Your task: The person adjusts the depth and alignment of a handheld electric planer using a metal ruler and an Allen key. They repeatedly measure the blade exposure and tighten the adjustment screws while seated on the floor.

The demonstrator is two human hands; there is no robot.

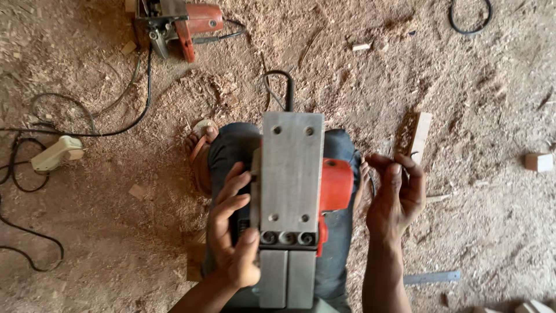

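Head | planer (291, 174) hides lap | left hand (231, 232) grips it

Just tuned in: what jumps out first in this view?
An upturned electric planer, grey sole up and red body beneath, lies on the person's lap mid-frame. The left hand grips its side; the right hand hovers beside it, fingers curled. A second red power tool sits on the sawdust floor, top left.

Even, warm daylight, sharp view

Soft shadows only; faint glare on the metal plate (291, 174); sawdust floor (475, 104) blurs slightly toward the edges.
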